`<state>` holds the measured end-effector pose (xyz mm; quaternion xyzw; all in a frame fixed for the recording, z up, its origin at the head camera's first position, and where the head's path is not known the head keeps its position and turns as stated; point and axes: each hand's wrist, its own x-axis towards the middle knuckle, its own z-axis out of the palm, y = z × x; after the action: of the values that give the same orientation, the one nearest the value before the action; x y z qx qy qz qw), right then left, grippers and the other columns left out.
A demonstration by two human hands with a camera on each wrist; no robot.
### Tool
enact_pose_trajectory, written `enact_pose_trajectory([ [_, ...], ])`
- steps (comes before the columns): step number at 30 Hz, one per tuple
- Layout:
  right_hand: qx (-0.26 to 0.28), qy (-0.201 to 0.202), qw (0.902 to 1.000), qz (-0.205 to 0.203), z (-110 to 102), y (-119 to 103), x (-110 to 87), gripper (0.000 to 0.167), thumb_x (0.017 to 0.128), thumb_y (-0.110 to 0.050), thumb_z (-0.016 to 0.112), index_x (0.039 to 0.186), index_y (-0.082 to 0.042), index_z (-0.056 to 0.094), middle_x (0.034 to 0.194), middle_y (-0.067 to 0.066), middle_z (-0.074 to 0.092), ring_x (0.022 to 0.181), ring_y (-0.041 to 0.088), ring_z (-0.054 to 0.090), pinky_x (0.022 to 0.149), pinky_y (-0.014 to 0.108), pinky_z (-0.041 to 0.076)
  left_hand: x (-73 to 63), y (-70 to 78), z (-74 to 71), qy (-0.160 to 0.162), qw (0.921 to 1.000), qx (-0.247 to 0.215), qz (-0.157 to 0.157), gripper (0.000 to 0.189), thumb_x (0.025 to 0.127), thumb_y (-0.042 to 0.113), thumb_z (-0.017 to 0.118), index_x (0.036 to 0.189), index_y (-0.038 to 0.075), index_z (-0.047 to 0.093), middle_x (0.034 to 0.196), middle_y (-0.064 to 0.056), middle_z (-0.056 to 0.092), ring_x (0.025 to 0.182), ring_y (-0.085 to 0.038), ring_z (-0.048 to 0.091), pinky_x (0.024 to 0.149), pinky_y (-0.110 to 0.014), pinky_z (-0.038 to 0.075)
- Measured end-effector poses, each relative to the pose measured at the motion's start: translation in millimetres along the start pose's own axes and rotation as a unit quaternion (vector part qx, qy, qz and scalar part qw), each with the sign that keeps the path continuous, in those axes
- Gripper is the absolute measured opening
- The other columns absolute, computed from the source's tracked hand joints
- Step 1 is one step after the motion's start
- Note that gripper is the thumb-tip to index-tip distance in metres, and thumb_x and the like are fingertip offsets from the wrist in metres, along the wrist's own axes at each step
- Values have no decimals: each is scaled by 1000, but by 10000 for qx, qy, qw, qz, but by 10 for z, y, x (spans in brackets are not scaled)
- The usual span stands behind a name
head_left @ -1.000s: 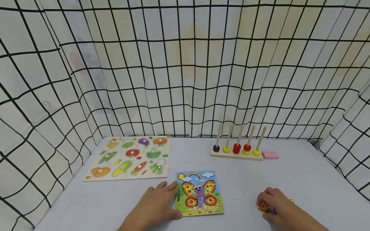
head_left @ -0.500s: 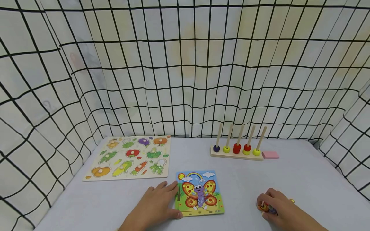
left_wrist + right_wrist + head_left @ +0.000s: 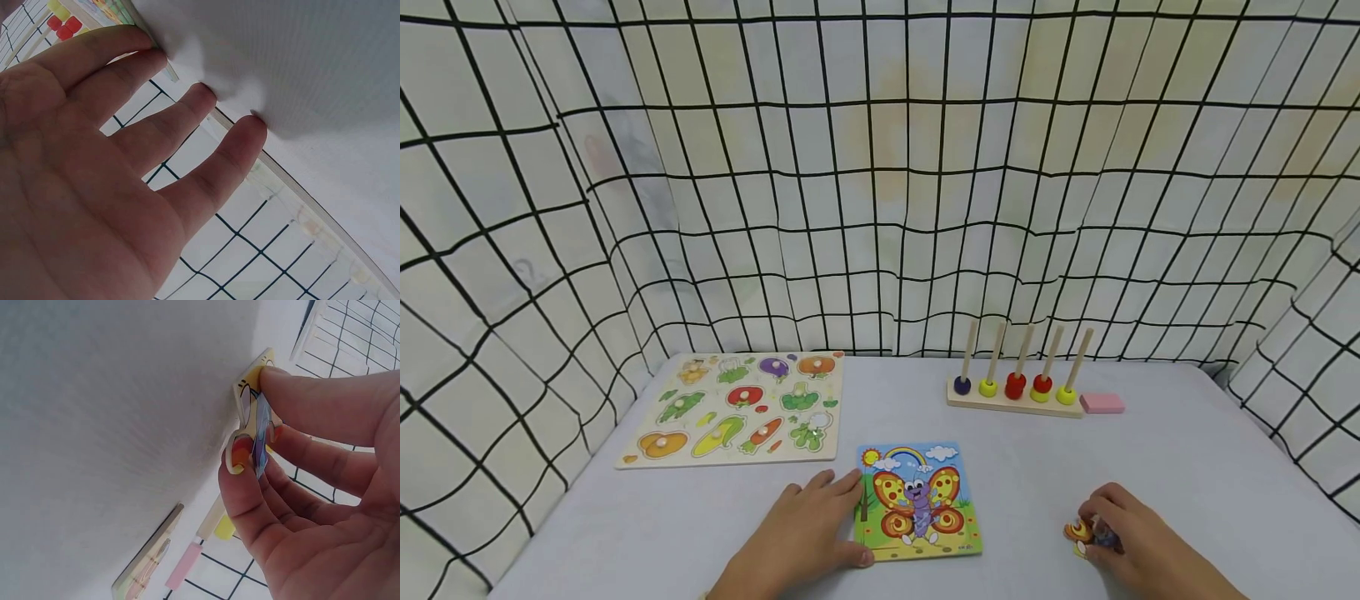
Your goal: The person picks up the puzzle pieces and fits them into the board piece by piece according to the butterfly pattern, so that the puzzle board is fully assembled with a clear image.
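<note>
A square butterfly picture board (image 3: 917, 508) lies flat on the white table at front centre. My left hand (image 3: 801, 529) rests on the table with fingers spread, its index finger and thumb touching the board's left edge. In the left wrist view the fingers of the left hand (image 3: 125, 137) are extended and hold nothing. Off to the right of the board, my right hand (image 3: 1138, 537) pinches colourful puzzle pieces (image 3: 250, 415) between thumb and fingers. The pieces overlap, so I cannot tell how many there are. In the head view the puzzle pieces (image 3: 1081, 533) poke out left of the fingertips, just above the table.
A vegetable peg puzzle (image 3: 737, 408) lies at the back left. Towards the back right stands a wooden rack of pegs with coloured beads (image 3: 1015, 400), with a pink block (image 3: 1102, 403) beside it. Black netting (image 3: 902, 200) over white cloth walls the table in.
My right hand has shifted slightly to the right and turned, and more of the puzzle pieces shows at its fingertips. The left hand and the butterfly board stay put.
</note>
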<state>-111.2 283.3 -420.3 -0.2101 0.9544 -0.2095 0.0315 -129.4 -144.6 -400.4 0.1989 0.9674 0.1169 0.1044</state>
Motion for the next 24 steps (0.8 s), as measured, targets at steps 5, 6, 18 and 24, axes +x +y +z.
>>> enact_pose_trajectory([
  [5,125,-136,9998,103,-8,4,15,28,89,-12,88,112,-12,72,108,-4,56,87,2,53,73,27,56,-4,-1,-3,-5,10000,-12,-2,87,81,58,89,148,7,65,159,-7,55,146,-41,46,109,-70,42],
  [6,146,-208,9994,233,-12,-4,23,29,89,-13,88,114,-12,73,107,-4,56,86,2,52,72,27,55,-4,-1,-4,-6,10000,-9,-1,87,81,58,89,148,7,65,159,-7,55,146,-41,46,109,-70,42],
  [18,145,-270,9972,685,-9,-76,41,37,90,-5,85,125,-11,75,100,-6,59,81,4,52,71,24,56,-1,-2,1,-12,10000,16,24,88,81,58,89,148,7,64,159,-7,55,145,-41,46,108,-70,43],
  [24,403,287,9985,247,-26,-55,-3,28,90,9,77,113,-6,71,103,-7,66,85,2,57,73,27,59,-5,3,-6,-25,10000,-3,2,88,81,58,89,149,7,64,159,-7,55,146,-41,46,109,-70,42],
])
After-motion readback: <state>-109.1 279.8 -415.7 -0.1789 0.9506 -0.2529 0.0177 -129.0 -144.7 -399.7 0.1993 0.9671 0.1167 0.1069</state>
